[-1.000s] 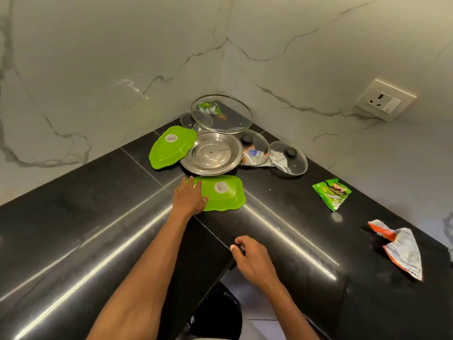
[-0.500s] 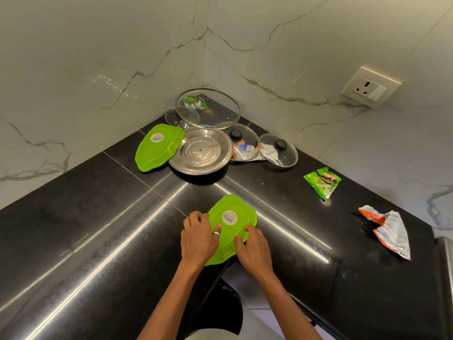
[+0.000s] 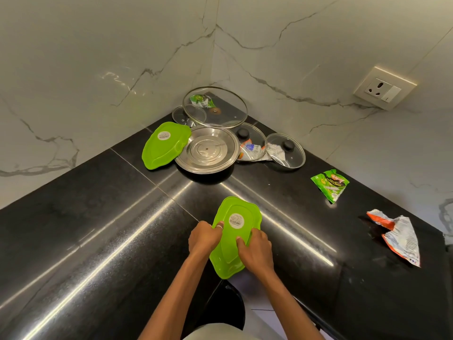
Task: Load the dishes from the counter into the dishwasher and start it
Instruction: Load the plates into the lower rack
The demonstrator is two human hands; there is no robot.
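Note:
A green plastic plate [image 3: 235,231] with a white sticker lies upside down at the inner corner edge of the black counter [image 3: 98,229], its near end hanging past the edge. My left hand [image 3: 204,238] grips its left rim and my right hand [image 3: 256,251] presses on its right side. A second green plate [image 3: 163,144] leans on a steel plate [image 3: 207,149] in the far corner. Behind these rest a large glass lid [image 3: 215,106], a small glass lid [image 3: 188,115] and two knobbed glass lids [image 3: 252,141] [image 3: 285,150].
A green snack wrapper [image 3: 331,184] and an orange and white wrapper [image 3: 397,235] lie on the right counter run. A wall socket [image 3: 383,88] sits on the right marble wall. Below the corner edge there is a dark object [image 3: 225,307] and floor.
The green plate has slid from near the steel plate to the counter's inner edge. My left hand drew it back and my right hand came onto it.

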